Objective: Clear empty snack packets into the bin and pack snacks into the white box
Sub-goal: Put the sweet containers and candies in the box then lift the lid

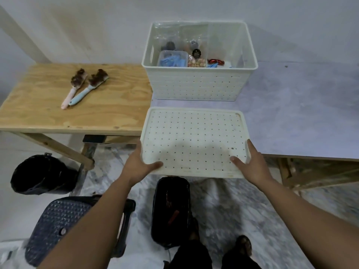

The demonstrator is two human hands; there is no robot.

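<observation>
Holding the white lid [194, 140] by its near corners, I am looking down at my two bare hands. My left hand [138, 165] is gripping the near left corner, thumb lying on top and fingers curled under the edge. My right hand [250, 165] is gripping the near right corner the same way. The lid is lying flat, dotted with small holes, its far part over the grey table [301, 113] and its near edge jutting past the table's front. Just beyond it, on the same table, the white box [199, 82] is standing open, with packed snacks [192, 59] lying inside: clear wrappers, blue packets, something red. To the left, a wooden table [48, 113] is carrying two brushes [83, 86]. On the floor, a black bin [43, 174] is sitting near left, a dark stool [64, 226] nearer still, and a dark bag [171, 208] below the lid.
</observation>
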